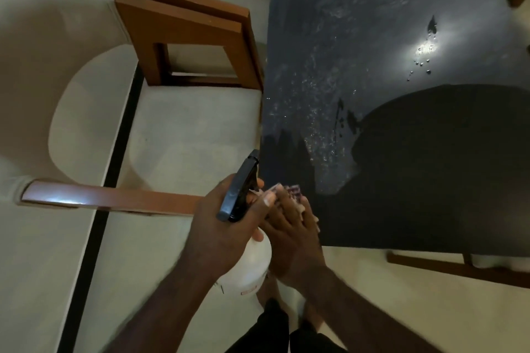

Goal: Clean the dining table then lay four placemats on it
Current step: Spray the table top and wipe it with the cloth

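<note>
The left grip point(223, 226) was closed round the neck of a spray bottle point(252, 264), held beside the near left corner of the tabletop point(401, 180). The bottle's white body was opaque, so its contents could not be determined. The right grip point(292, 238) lay with fingers mostly straight on a patterned cloth point(294, 190) at that corner. The tabletop was dark and glossy, with fine droplets point(318, 112) scattered along its left side. A wooden chair point(183, 28) stood beside the left edge.

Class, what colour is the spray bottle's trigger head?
The trigger head is black; head view.
</note>
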